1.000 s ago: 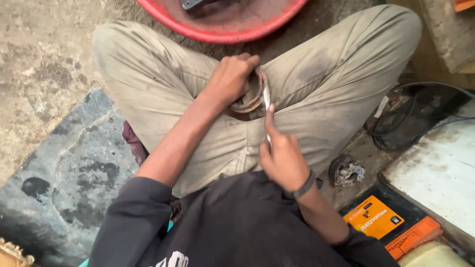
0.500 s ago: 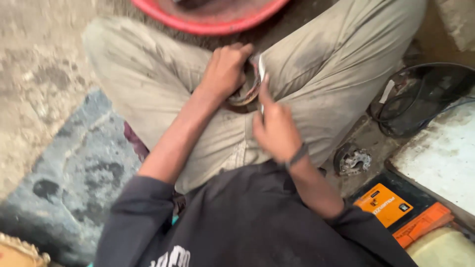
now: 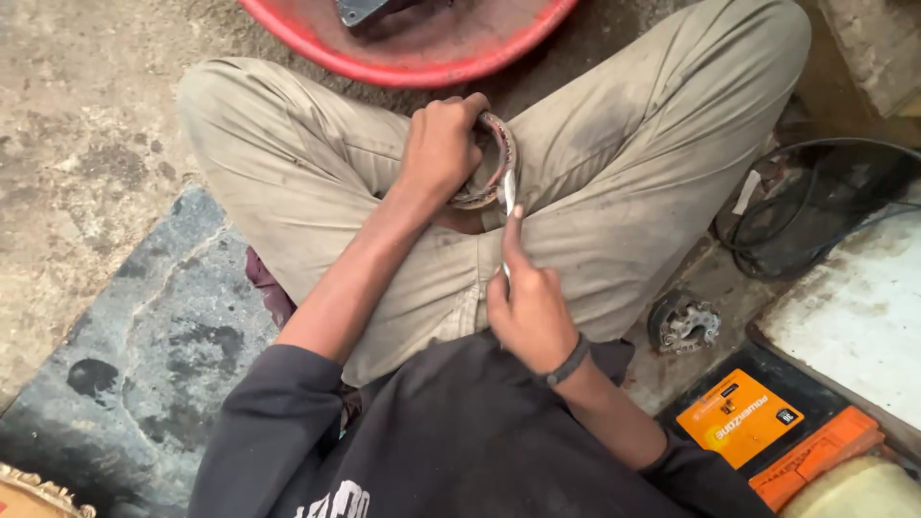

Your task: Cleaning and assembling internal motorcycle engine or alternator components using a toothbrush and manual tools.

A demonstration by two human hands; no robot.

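Now, left hand (image 3: pixel 439 144): clenched around a rusty ring (image 3: pixel 494 163), over the lap.
Right hand (image 3: pixel 528 312): gripping a thin blade (image 3: pixel 507 197), tip against the ring's right edge.
Far: red basin (image 3: pixel 413 58).

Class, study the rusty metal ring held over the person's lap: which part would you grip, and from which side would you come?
Grip the rusty ring on its left rim, coming from the left, as the left hand does. It stands on edge, and the thin metal blade in the right hand works its right rim, so that side should stay free.
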